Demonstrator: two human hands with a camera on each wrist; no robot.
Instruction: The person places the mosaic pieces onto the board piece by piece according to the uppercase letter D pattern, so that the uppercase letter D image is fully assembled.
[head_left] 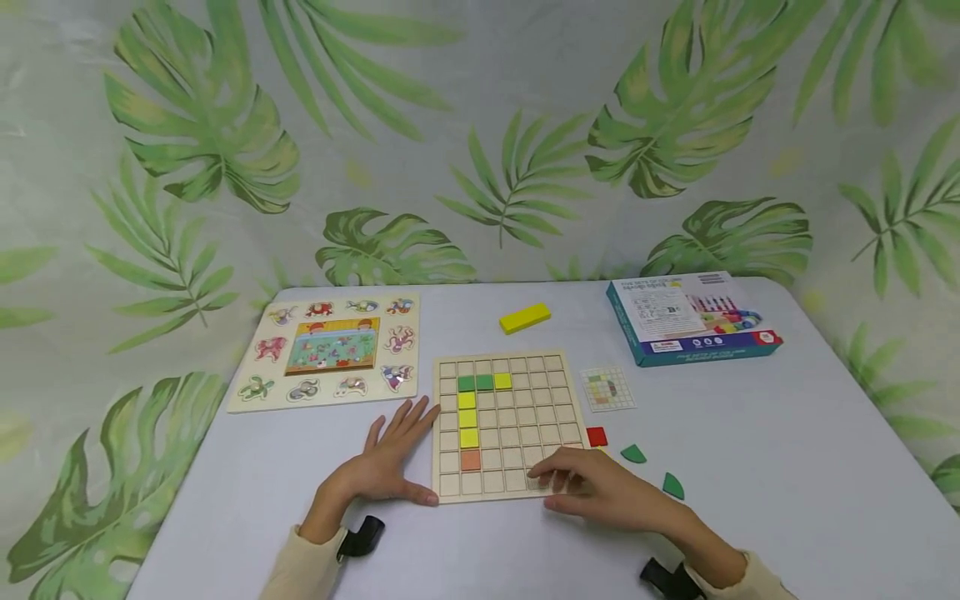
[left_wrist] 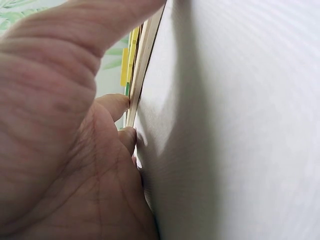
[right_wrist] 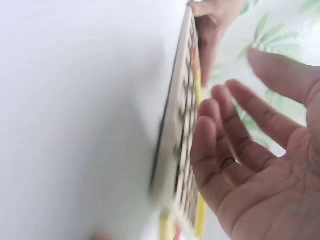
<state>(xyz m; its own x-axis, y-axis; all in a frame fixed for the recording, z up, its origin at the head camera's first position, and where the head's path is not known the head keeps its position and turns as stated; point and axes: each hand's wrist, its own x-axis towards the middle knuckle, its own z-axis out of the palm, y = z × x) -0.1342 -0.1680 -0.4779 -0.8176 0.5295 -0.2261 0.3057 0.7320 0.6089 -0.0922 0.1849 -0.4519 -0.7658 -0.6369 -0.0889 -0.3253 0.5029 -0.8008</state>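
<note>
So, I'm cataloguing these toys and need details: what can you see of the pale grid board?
The grid board is a thin, roughly square, wood-looking panel divided into small square cells. Seven cells hold tiles: two green tiles and one yellow tile in a row, then three yellow tiles and an orange tile running down from the leftmost green. It lies flat on the white table. The left hand touches its left edge; the right hand is over its near right corner, contact unclear.
</note>
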